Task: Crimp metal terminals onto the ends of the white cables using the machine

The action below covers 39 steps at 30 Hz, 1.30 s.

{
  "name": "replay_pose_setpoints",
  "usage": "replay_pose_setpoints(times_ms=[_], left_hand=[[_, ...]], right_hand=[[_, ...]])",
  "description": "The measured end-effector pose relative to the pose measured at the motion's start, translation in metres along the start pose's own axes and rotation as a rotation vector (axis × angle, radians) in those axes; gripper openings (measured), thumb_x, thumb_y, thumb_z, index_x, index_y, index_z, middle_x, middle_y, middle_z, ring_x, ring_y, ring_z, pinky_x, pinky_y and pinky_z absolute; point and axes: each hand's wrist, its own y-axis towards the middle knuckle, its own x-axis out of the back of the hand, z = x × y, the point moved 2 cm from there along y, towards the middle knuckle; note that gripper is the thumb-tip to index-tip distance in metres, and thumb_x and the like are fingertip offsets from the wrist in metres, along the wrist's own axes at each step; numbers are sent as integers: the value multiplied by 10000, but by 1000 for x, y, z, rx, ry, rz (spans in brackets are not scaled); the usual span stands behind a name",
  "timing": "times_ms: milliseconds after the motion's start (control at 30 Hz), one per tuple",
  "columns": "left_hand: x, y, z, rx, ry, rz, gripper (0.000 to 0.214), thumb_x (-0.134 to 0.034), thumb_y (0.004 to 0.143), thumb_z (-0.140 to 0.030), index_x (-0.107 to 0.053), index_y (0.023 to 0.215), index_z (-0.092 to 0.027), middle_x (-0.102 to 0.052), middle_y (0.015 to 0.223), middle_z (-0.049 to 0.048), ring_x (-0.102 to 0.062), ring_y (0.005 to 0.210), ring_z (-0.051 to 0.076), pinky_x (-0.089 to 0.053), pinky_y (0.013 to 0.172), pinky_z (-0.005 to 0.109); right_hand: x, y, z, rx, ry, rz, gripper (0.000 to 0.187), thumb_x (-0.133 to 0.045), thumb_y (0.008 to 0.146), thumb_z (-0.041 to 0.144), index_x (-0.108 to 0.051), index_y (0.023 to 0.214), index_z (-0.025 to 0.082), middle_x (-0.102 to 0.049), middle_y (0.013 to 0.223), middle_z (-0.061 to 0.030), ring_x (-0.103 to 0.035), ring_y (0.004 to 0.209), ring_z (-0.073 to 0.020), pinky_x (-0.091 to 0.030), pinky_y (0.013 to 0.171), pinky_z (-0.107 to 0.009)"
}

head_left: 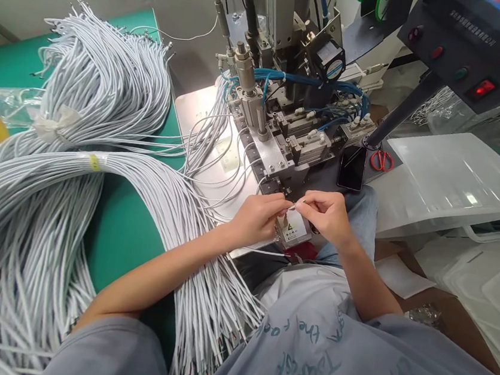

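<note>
My left hand [256, 217] and my right hand [329, 214] meet in front of a small metal machine [278, 136], both pinching the tip of one thin white wire [295, 205]. The wire's tip sits between the two sets of fingertips, just above a small block with a warning label [293, 228]. Below my left wrist a loose length of white wire [265, 252] trails toward my lap; whether it is the same wire I cannot tell.
Large bundles of white wires [69, 149] cover the green mat [123, 227] at left. A black phone [352, 167] and red scissors [382, 160] lie beside the machine. White plastic trays [453, 180] sit at right, a control box [478, 45] above them.
</note>
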Motion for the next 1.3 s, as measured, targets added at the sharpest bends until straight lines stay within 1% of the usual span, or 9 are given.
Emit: replay_pose_setpoints(times_ms=[167, 400, 567, 667, 767, 900, 1033, 1200, 1300], left_hand=[[2, 0, -2, -115, 237, -68, 191, -411, 840, -114, -598, 814, -143, -517, 623, 2, -444, 552, 112, -291, 493, 236], [-2, 0, -2, -42, 92, -170, 221, -435, 912, -171, -617, 787, -148, -518, 599, -9, -455, 546, 94, -337, 514, 216], [1, -1, -1, -92, 300, -132, 211, -427, 896, -154, -615, 801, -146, -533, 640, 16, -444, 585, 124, -349, 532, 250], [3, 0, -1, -165, 502, -96, 191, -431, 833, -96, -616, 802, -135, -546, 677, 44, -426, 612, 151, -342, 556, 287], [1, 0, 2, -98, 476, -65, 198, -440, 819, -97, -627, 772, -142, -547, 669, 43, -437, 634, 155, -345, 574, 287], [-2, 1, 6, 110, 176, -10, 257, -432, 899, -181, -657, 777, -162, -544, 634, 15, -481, 636, 129, -360, 572, 246], [-3, 3, 7, 185, -23, 85, 292, -406, 940, -240, -666, 844, -149, -549, 694, 14, -528, 646, 106, -399, 587, 213], [-3, 5, 15, 305, 246, 274, 297, -360, 923, -163, -629, 1045, -130, -559, 879, 74, -576, 643, 129, -454, 601, 255], [-5, 5, 21, 309, 357, 375, 310, -371, 879, -96, -604, 1082, -126, -570, 938, 94, -600, 641, 145, -472, 589, 268]], right_hand=[[0, 1, 0, -9, -28, -39, 248, -625, 726, 294, -588, 522, 158, -256, 489, 62, -250, 475, -67, -242, 467, -250], [-19, -7, -10, 40, 48, -245, 210, -634, 759, 320, -656, 617, 167, -359, 531, 41, -332, 507, -86, -278, 474, -250], [-17, -7, -2, 198, -193, -281, 236, -586, 805, 239, -609, 585, 158, -304, 514, 55, -296, 492, -75, -262, 487, -251], [-9, 0, 1, 155, -275, -117, 272, -568, 790, 208, -538, 525, 156, -279, 501, 61, -275, 484, -69, -251, 487, -252], [-6, 5, -2, 79, -236, -37, 258, -560, 775, 214, -543, 524, 156, -300, 501, 58, -283, 482, -71, -245, 482, -253], [-12, 4, -7, 128, -171, -157, 281, -564, 794, 255, -561, 527, 165, -298, 505, 52, -306, 491, -84, -263, 494, -258], [-13, 5, -19, 92, -137, -208, 248, -574, 808, 313, -625, 612, 170, -367, 533, 41, -346, 510, -94, -306, 509, -256], [-2, 20, -44, -92, -42, -118, 195, -568, 768, 326, -680, 763, 166, -630, 706, -32, -558, 670, -153, -446, 653, -287], [2, 29, -53, -162, 8, -80, 206, -588, 726, 344, -673, 766, 161, -653, 707, -35, -561, 648, -153, -457, 648, -294]])
